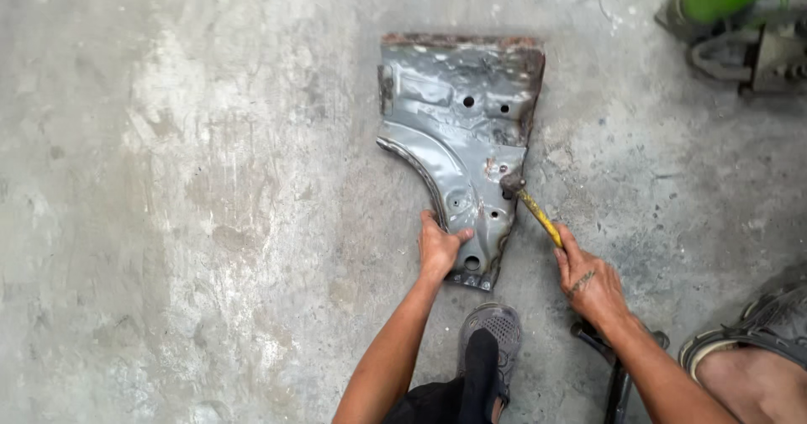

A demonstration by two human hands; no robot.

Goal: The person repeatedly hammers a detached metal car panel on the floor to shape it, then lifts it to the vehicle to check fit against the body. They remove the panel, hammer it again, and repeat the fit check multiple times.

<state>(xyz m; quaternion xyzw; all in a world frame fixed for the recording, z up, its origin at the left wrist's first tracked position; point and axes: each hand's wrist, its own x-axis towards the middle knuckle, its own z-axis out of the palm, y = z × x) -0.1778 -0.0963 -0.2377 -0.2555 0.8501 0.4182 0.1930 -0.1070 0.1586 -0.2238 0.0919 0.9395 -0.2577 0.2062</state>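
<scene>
Here, grey metal panel [458,138] lengthwise away, left hand [439,247] gripping its near end, right hand [588,283] around yellow-handled hammer [528,204].

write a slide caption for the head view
Left hand steadies a grey metal panel on concrete while right hand sets a yellow-handled hammer against it.
</scene>
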